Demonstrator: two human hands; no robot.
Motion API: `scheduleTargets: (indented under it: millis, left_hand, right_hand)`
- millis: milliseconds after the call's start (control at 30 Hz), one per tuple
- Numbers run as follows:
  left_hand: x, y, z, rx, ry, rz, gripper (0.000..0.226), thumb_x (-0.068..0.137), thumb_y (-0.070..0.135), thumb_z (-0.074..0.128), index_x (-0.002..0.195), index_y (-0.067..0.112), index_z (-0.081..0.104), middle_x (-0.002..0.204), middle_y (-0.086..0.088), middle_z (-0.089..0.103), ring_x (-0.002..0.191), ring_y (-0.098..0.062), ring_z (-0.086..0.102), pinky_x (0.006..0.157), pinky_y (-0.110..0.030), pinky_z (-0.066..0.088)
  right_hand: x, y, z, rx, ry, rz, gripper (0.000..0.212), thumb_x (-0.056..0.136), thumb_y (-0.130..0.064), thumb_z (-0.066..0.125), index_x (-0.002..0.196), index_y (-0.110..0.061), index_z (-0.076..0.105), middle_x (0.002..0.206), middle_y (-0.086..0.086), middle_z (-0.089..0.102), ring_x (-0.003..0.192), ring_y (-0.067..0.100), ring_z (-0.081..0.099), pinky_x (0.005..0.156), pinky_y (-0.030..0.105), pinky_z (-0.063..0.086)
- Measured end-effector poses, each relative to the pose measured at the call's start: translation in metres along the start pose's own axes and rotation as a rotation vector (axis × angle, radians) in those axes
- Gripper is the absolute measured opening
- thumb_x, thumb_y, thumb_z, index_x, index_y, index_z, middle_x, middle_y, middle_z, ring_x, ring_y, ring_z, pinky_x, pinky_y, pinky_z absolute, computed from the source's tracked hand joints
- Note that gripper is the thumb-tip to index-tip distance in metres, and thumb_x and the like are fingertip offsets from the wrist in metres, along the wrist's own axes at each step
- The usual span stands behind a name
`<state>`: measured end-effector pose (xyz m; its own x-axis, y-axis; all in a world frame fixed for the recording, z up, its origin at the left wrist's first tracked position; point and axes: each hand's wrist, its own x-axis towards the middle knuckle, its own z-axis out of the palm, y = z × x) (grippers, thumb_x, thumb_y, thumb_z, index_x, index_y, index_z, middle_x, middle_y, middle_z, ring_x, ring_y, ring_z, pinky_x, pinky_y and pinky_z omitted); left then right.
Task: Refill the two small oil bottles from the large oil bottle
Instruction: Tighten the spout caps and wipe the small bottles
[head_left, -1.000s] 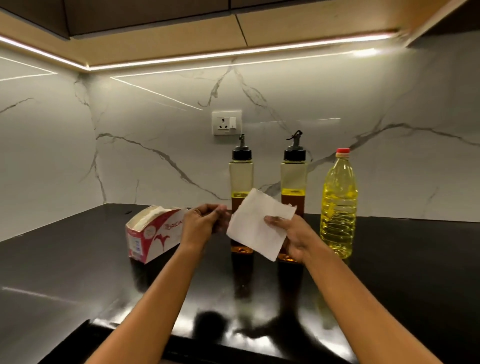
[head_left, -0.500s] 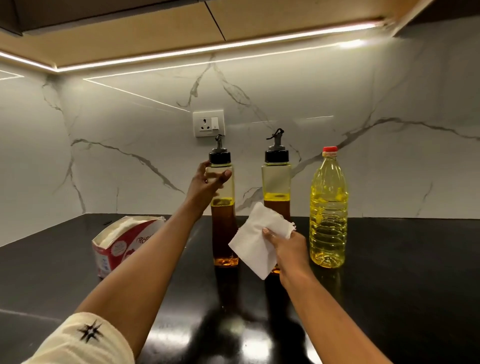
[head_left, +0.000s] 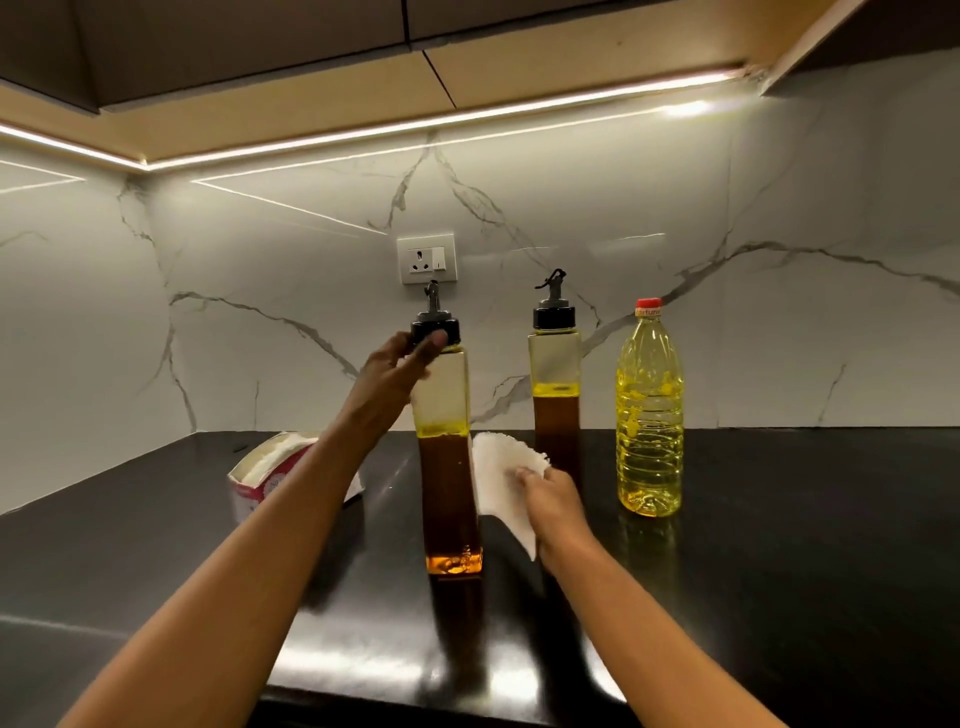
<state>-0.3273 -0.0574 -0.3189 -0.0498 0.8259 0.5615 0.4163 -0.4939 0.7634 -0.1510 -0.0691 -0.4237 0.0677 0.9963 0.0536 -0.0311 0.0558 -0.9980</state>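
Amber-brown oil fills the lower part of the nearer small bottle (head_left: 448, 467), which stands upright on the black countertop (head_left: 779, 571). A thin yellow band is seen at the oil's surface, with clear space above it. Its black cap (head_left: 435, 328), topped by a grey spout, is gripped by the left hand (head_left: 392, 376), with thumb and fingers curled round the cap's rim from the left side.

Just to the right of this bottle, a white tissue (head_left: 501, 473) is pinched in the right hand (head_left: 553, 501), whose fingers are closed on the crumpled sheet. The tissue is held close against the bottle's right side, though contact cannot be confirmed.

The second small bottle (head_left: 555, 384) is set farther back and to the right. It is upright, capped in black with a spout, and holds the same dark oil to about half its height. Its base is hidden behind the tissue and the right hand.

The large oil bottle (head_left: 649, 415) is placed to the right again, apart from the others. It is upright and closed with a red cap (head_left: 648, 303). Yellow oil is seen through its ribbed clear wall, but the exact level cannot be made out.

A red and white tissue box (head_left: 260, 480) is partly hidden behind the left forearm. A white wall socket (head_left: 427, 258) is mounted on the veined marble backsplash (head_left: 779, 338), beneath a lit strip under the cabinets.
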Motion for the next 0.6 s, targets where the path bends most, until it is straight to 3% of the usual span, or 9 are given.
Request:
scheduleTargets:
  millis: [100, 167, 233, 300, 400, 467, 600]
  left_hand:
    - [0.002, 0.01, -0.009, 0.055, 0.022, 0.028, 0.063, 0.06, 0.089, 0.05, 0.085, 0.033, 0.065, 0.107, -0.014, 0.063, 0.105, -0.034, 0.06, 0.088, -0.053, 0.051]
    - [0.001, 0.012, -0.012, 0.073, 0.0, 0.036, 0.049, 0.071, 0.077, 0.055, 0.089, 0.032, 0.066, 0.103, -0.015, 0.065, 0.104, -0.035, 0.06, 0.09, -0.054, 0.052]
    - [0.001, 0.014, -0.014, 0.077, -0.039, 0.021, 0.045, 0.071, 0.072, 0.057, 0.101, 0.04, 0.063, 0.109, -0.009, 0.065, 0.104, -0.028, 0.06, 0.091, -0.052, 0.052]
    - [0.0, 0.017, -0.016, 0.076, -0.082, 0.012, 0.045, 0.076, 0.067, 0.059, 0.114, 0.042, 0.058, 0.12, -0.005, 0.062, 0.11, -0.023, 0.058, 0.093, -0.052, 0.051]
    - [0.0, 0.017, -0.019, 0.033, -0.1, -0.014, 0.038, 0.088, 0.047, 0.056, 0.123, 0.031, 0.056, 0.125, -0.008, 0.059, 0.118, -0.024, 0.053, 0.094, -0.05, 0.049]
    - [-0.002, 0.018, -0.017, 0.033, -0.1, -0.023, 0.039, 0.094, 0.035, 0.052, 0.13, 0.021, 0.054, 0.125, -0.011, 0.057, 0.113, -0.022, 0.054, 0.084, -0.038, 0.053]
    - [-0.002, 0.021, -0.016, 0.049, -0.11, -0.027, 0.044, 0.096, 0.029, 0.05, 0.135, 0.01, 0.05, 0.111, -0.009, 0.058, 0.095, -0.012, 0.056, 0.07, -0.027, 0.054]
  right_hand:
    - [-0.017, -0.015, 0.019, 0.325, -0.147, 0.108, 0.016, 0.099, -0.026, 0.046, 0.106, -0.016, 0.056, 0.103, 0.009, 0.062, 0.101, 0.026, 0.059, 0.092, 0.043, 0.049]
    - [-0.026, -0.036, 0.031, 0.406, -0.235, 0.04, 0.027, 0.099, -0.034, 0.043, 0.122, -0.024, 0.054, 0.128, 0.011, 0.056, 0.122, 0.028, 0.05, 0.107, 0.049, 0.036]
    - [-0.03, -0.068, 0.041, 0.342, -0.274, -0.113, 0.043, 0.101, -0.04, 0.035, 0.141, -0.027, 0.038, 0.147, 0.005, 0.039, 0.135, 0.024, 0.035, 0.112, 0.043, 0.025]
    - [-0.033, -0.1, 0.049, 0.219, -0.251, -0.267, 0.051, 0.101, -0.044, 0.028, 0.148, -0.025, 0.025, 0.153, 0.002, 0.028, 0.14, 0.022, 0.025, 0.11, 0.037, 0.022]
    - [-0.036, -0.097, 0.058, 0.054, -0.246, -0.394, 0.067, 0.093, -0.059, 0.021, 0.151, -0.029, 0.007, 0.159, -0.002, 0.009, 0.145, 0.022, 0.012, 0.117, 0.045, 0.014]
    - [-0.038, -0.049, 0.054, 0.05, -0.302, -0.255, 0.08, 0.081, -0.072, 0.017, 0.151, -0.036, 0.004, 0.159, -0.002, 0.009, 0.144, 0.027, 0.014, 0.115, 0.05, 0.016]
    - [-0.035, 0.029, 0.032, 0.02, -0.406, 0.257, 0.107, 0.061, -0.095, 0.013, 0.15, -0.036, 0.013, 0.158, 0.006, 0.013, 0.141, 0.037, 0.022, 0.102, 0.054, 0.034]
